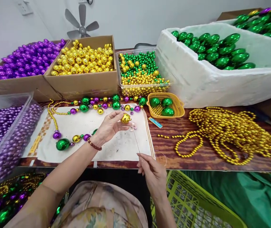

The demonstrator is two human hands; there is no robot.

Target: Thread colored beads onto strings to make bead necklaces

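Fingers of the left hand (108,126) pinch a gold ball (125,118) mid-frame, while the right hand (153,172), just below, nips a thin strand (136,141) running between them, fingertips together! Smooth and shiny, that ball could roll away if the grip loosens, and the slack loop (166,157) beside the right hand might snag on the edge of the table (166,142).

Beneath my left hand (109,125) lies a towel (118,147), a bead garland (84,108) beyond and left of that hand. Farther back stand cardboard boxes (83,85) and a bead tub (145,85). Ahead and right of my right hand (152,171), bead strands (240,136) lie before a foam box (206,85).
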